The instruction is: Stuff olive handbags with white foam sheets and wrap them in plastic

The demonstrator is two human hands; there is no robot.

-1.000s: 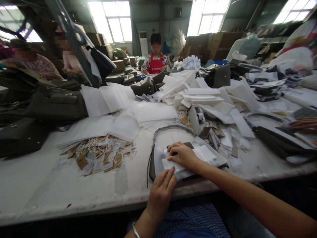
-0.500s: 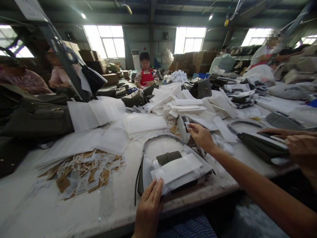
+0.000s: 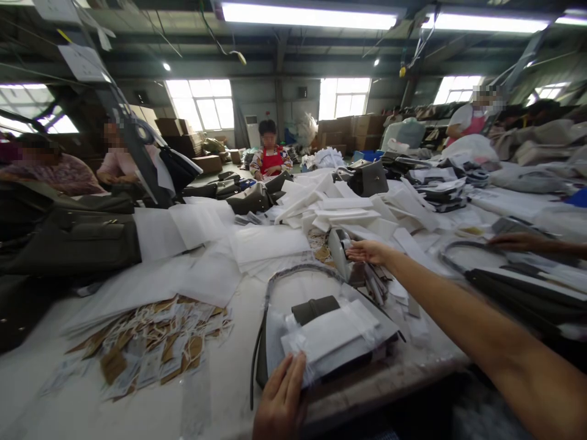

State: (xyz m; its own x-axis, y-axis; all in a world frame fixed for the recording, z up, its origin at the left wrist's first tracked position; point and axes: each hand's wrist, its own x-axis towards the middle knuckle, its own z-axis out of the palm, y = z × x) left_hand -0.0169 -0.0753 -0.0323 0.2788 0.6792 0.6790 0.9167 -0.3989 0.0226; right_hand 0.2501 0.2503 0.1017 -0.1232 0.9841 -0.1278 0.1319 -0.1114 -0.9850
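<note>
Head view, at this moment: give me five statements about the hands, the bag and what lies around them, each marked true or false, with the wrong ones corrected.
1. The left hand touches the white wrap on the bag. True.
2. The right hand has its fingertips at the grey dispenser. True.
3. Both hands are on the bag. False: only the left one is; the right one is beyond it.
4. The tags lie in a loose heap left of the bag. True.
5. The grey dispenser stands between the bag and the table's near edge. False: it stands past the bag, on the far side.
</note>
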